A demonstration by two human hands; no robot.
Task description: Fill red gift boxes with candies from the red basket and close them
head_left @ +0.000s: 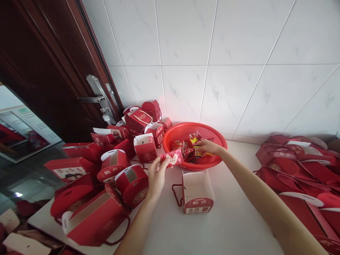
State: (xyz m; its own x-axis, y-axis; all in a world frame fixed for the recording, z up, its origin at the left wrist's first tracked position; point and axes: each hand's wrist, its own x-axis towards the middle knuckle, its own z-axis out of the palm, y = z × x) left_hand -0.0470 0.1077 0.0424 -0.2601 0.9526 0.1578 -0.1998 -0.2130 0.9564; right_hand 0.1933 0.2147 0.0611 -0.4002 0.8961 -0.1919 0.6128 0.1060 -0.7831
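Observation:
My left hand pinches a red-and-pink wrapped candy packet by its left part, in front of the basket's near left rim. Reaching into the red plastic basket, my right hand has its fingers bent down among wrapped candies in red, yellow and blue. Its fingertips are partly hidden, so I cannot tell what they grip. Between my forearms, an open red gift box stands on the white table with its pale inside showing and nothing visible in it. A dark red cord handle hangs at its left side.
Many red gift boxes crowd the left side of the white table. More folded red boxes are heaped at the right. A tiled wall stands behind, and a dark wooden door with a metal handle is at the left.

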